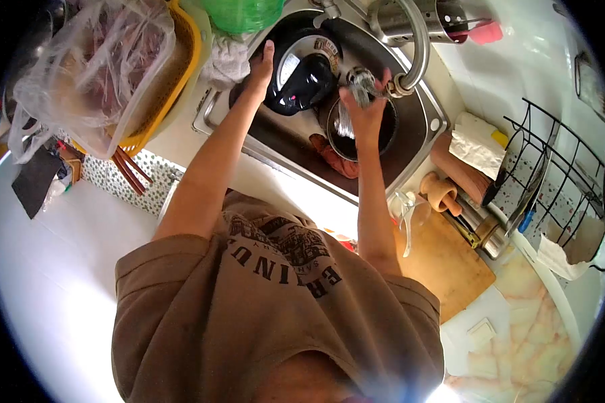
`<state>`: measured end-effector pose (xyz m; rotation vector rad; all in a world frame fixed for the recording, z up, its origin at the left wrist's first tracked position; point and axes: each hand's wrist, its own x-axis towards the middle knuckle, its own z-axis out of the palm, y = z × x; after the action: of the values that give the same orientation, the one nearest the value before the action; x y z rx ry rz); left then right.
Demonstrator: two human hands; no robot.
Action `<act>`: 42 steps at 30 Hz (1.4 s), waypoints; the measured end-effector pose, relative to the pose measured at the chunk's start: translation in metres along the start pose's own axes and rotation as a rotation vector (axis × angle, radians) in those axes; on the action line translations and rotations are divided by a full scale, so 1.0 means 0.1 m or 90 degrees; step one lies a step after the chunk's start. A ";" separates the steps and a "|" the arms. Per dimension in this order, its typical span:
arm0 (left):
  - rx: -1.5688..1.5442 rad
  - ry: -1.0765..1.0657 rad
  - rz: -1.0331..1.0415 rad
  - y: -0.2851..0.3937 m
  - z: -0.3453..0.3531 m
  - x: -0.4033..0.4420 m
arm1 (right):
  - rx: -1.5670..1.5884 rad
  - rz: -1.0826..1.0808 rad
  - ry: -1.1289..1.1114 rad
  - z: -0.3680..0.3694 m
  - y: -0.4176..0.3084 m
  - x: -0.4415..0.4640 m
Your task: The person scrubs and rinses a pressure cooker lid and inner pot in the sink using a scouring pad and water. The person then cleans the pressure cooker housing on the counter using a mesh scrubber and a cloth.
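Sink (pixel 275 138), left hand (pixel 260 72) gripping black appliance (pixel 309 80), right hand (pixel 367 119) curled around faucet nozzle (pixel 362 83)

The place was a kitchen, shown by a dark round pot (pixel 387 127) in a rectangular stainless-steel sink (pixel 411 144), a curved metal faucet (pixel 421 47), a tan wooden cutting board (pixel 444 269) and a small wooden mortar (pixel 439 193).

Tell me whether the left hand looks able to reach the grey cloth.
Likely yes: the left hand, at the black appliance, is close beside the grey cloth, with nothing visibly blocking it.
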<state>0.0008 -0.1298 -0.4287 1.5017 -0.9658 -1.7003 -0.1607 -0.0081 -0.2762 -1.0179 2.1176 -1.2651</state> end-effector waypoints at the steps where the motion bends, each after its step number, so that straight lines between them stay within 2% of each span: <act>1: 0.000 -0.002 -0.037 -0.01 0.01 -0.03 | 0.034 0.010 -0.076 0.04 0.19 0.15; 2: 0.002 -0.001 -0.070 0.01 -0.01 -0.04 | 0.072 0.017 -0.153 0.08 0.35 0.27; 3: 0.015 0.024 -0.068 -0.26 0.01 0.08 | 0.109 0.007 -0.179 0.16 0.34 0.24; 4: 0.015 0.038 -0.095 -0.25 0.02 0.06 | 0.145 -0.001 -0.204 0.28 0.31 0.16; 5: 0.001 0.033 -0.170 -0.37 -0.06 0.14 | 0.193 0.122 -0.230 0.32 -0.06 0.04; 6: -0.013 0.025 -0.248 -0.34 -0.10 0.11 | 0.160 0.057 -0.246 0.40 0.00 -0.02; 8: -0.107 0.004 -0.329 -0.32 -0.07 0.02 | 0.110 0.042 -0.164 0.44 0.10 0.02; 9: -0.189 -0.029 -0.303 -0.56 -0.10 0.12 | 0.109 0.047 -0.167 0.42 0.15 0.13; 11: -0.200 -0.004 -0.346 -0.24 -0.03 -0.06 | 0.119 -0.022 0.036 0.33 0.27 0.40; 12: -0.211 0.018 -0.386 -0.10 -0.01 -0.11 | 0.120 -0.022 0.035 0.33 0.31 0.38; 14: -0.185 0.041 -0.365 -0.34 -0.03 0.03 | 0.055 0.002 -0.131 0.27 0.25 0.17; 15: -0.180 0.005 -0.336 -0.52 -0.09 0.11 | 0.030 0.014 -0.214 0.23 0.12 0.03; 16: -0.175 -0.035 -0.306 -0.29 -0.06 -0.01 | 0.134 0.101 -0.232 0.24 0.13 -0.04; 17: -0.186 0.042 -0.344 -0.04 0.04 -0.17 | 0.090 0.107 -0.144 0.18 0.11 -0.01; 18: -0.186 0.041 -0.343 -0.10 0.04 -0.15 | 0.050 0.111 -0.057 0.12 0.03 0.04; 20: -0.242 -0.024 -0.292 -0.30 -0.01 -0.07 | 0.101 0.126 0.001 -0.06 0.35 0.16; 21: -0.036 0.106 -0.345 -0.32 0.00 -0.01 | 0.055 0.212 -0.088 -0.15 0.34 0.11; 22: -0.033 0.105 -0.345 -0.45 -0.04 0.11 | -0.037 0.045 -0.171 -0.13 0.47 -0.01; 24: -0.080 0.033 -0.349 -0.65 -0.09 0.19 | 0.034 0.191 -0.246 -0.17 0.09 -0.24; 25: -0.109 0.027 -0.346 -0.59 -0.05 0.13 | -0.104 -0.011 -0.172 -0.20 0.31 -0.17; 26: -0.157 0.005 -0.349 -0.58 -0.05 0.12 | -0.041 0.074 -0.103 -0.23 0.52 -0.09; 27: -0.111 0.021 -0.325 -0.83 -0.08 0.24 | -0.011 0.138 -0.094 -0.27 0.43 0.03; 28: -0.062 0.038 -0.300 -0.81 -0.10 0.27 | 0.022 0.202 -0.084 -0.29 0.33 0.13; 29: -0.008 0.085 -0.315 -0.80 -0.08 0.25 | 0.142 0.225 -0.201 -0.23 0.51 0.17; 30: 0.046 0.132 -0.331 -0.54 -0.02 0.10 | 0.029 0.118 -0.287 -0.14 0.23 0.12; 32: -0.057 0.052 -0.412 -0.84 -0.17 0.29 | 0.037 0.090 -0.329 0.02 0.14 0.08; 33: -0.166 0.097 -0.809 -0.42 -0.21 0.75 | 0.047 0.075 -0.241 0.08 0.28 0.16; 34: -0.228 0.111 -1.005 -0.18 -0.22 0.91 | 0.046 0.074 -0.242 0.09 0.32 0.24; 35: -0.281 0.141 -1.202 0.07 -0.23 1.06 | 0.133 0.104 -0.167 0.08 0.34 0.31; 36: -0.258 0.117 -1.044 0.07 -0.23 0.94 | 0.222 0.132 -0.093 0.10 0.33 0.38; 37: -0.232 0.096 -0.886 0.05 -0.23 0.75 | 0.202 0.182 -0.188 0.11 0.21 0.31; 38: -0.204 0.075 -0.731 0.00 -0.21 0.52 | 0.041 0.033 -0.255 0.15 0.04 0.22; 40: -0.147 0.026 -0.435 -0.20 -0.11 0.05 | 0.014 -0.070 -0.241 0.24 0.24 0.14; 41: -0.122 0.002 -0.284 -0.29 -0.06 -0.04 | 0.068 0.003 -0.158 0.20 0.16 0.19; 42: -0.126 0.002 -0.281 -0.40 -0.04 0.00 | 0.125 0.071 -0.075 0.16 0.08 0.26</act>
<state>0.0048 -0.1099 -0.4638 1.6647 -0.4628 -2.0275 -0.1683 -0.0351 -0.2916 -0.8558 1.8916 -1.2957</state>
